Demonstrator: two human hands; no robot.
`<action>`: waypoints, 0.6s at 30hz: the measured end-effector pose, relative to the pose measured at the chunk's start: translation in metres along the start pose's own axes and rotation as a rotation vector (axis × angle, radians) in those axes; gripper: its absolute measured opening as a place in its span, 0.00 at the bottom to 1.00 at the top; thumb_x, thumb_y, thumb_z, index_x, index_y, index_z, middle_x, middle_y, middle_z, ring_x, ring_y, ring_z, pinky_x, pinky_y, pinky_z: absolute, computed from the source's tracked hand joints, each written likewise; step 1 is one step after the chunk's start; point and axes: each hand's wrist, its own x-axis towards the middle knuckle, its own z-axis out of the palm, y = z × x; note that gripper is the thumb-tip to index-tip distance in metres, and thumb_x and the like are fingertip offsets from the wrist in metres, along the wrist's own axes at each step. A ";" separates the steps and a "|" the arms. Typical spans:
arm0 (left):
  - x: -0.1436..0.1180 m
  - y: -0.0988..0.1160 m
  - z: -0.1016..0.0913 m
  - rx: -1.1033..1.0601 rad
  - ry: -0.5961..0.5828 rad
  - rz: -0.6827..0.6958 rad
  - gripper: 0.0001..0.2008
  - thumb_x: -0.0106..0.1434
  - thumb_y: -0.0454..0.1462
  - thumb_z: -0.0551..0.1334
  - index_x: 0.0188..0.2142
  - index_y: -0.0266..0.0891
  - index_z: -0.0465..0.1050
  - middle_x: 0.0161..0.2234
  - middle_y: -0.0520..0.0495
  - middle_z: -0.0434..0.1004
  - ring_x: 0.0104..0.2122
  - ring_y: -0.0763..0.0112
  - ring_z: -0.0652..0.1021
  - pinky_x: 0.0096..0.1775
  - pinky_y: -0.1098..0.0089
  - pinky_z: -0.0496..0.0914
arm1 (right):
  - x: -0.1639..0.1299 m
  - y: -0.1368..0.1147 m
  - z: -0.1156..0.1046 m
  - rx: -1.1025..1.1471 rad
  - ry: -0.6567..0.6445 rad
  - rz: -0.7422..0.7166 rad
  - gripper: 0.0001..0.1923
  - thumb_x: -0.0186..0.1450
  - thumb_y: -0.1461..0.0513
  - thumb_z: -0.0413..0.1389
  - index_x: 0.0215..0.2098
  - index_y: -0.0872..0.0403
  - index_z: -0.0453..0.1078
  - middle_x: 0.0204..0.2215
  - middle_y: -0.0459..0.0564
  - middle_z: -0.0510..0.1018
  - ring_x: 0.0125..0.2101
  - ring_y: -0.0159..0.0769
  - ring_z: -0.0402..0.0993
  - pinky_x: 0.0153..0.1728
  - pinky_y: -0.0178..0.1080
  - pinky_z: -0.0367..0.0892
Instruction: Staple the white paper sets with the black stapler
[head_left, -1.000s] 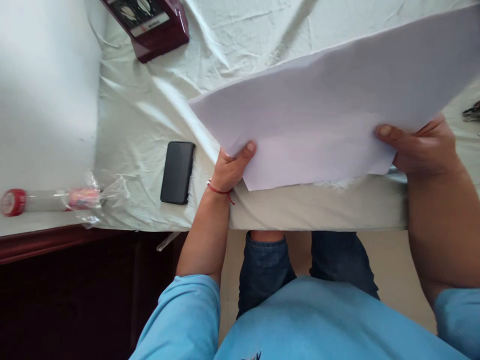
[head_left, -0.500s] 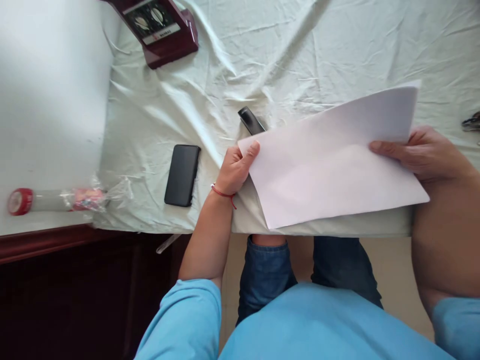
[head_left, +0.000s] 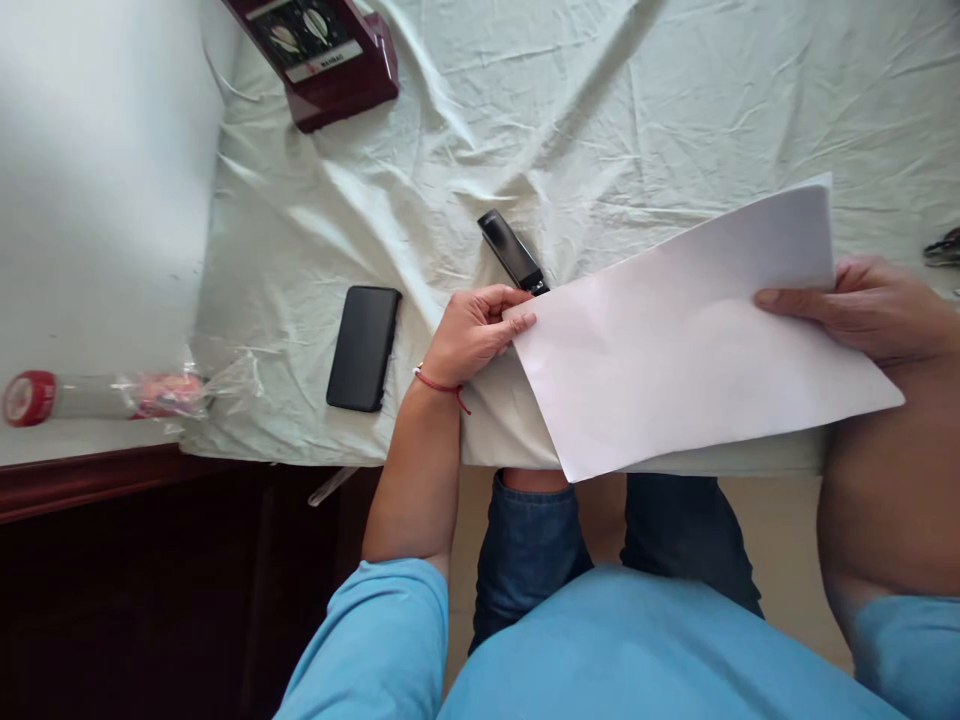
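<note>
A folded white sheet of paper (head_left: 690,330) lies tilted over the near edge of a table covered in pale green cloth (head_left: 525,130). My left hand (head_left: 472,330), with a red thread at the wrist, pinches the paper's left corner. My right hand (head_left: 870,305) grips the paper's right side, thumb on top. A black stapler (head_left: 510,250) lies on the cloth just beyond my left hand, partly hidden by the paper.
A black phone (head_left: 364,347) lies left of my left hand. A maroon box (head_left: 322,50) with dials sits at the far left of the cloth. A clear tube with a red cap (head_left: 90,395) rests on the white surface at left. A dark object (head_left: 945,243) shows at the right edge.
The paper came down from a raised, wide spread to a smaller folded shape on the table edge, uncovering the stapler. My left hand shifted from under the sheet to its left corner.
</note>
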 end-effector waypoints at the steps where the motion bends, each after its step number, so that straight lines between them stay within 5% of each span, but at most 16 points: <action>1: 0.000 0.001 -0.001 0.011 -0.003 -0.017 0.18 0.56 0.45 0.79 0.42 0.37 0.86 0.25 0.54 0.77 0.18 0.81 0.65 0.20 0.75 0.57 | 0.001 0.001 -0.001 0.005 0.000 0.001 0.38 0.42 0.39 0.69 0.41 0.54 0.76 0.35 0.55 0.80 0.24 0.41 0.77 0.18 0.36 0.71; 8: -0.001 0.006 -0.003 0.066 -0.051 -0.036 0.10 0.60 0.41 0.74 0.31 0.38 0.78 0.18 0.57 0.66 0.17 0.80 0.63 0.20 0.73 0.53 | -0.007 -0.007 0.011 0.065 0.053 -0.042 0.35 0.49 0.38 0.66 0.44 0.53 0.76 0.34 0.54 0.79 0.22 0.40 0.75 0.16 0.38 0.69; 12: 0.001 0.002 -0.001 0.085 0.008 -0.038 0.10 0.59 0.42 0.74 0.31 0.40 0.77 0.17 0.57 0.67 0.16 0.78 0.64 0.19 0.73 0.53 | -0.022 -0.023 0.024 0.124 0.170 -0.199 0.25 0.58 0.45 0.64 0.48 0.49 0.76 0.39 0.49 0.79 0.23 0.31 0.74 0.20 0.33 0.71; 18: 0.007 -0.003 0.001 0.053 0.097 -0.038 0.07 0.59 0.38 0.71 0.33 0.41 0.74 0.16 0.58 0.68 0.14 0.78 0.66 0.18 0.73 0.54 | -0.025 -0.029 0.027 0.132 0.207 -0.202 0.22 0.59 0.48 0.64 0.47 0.51 0.78 0.37 0.50 0.80 0.21 0.29 0.73 0.18 0.30 0.69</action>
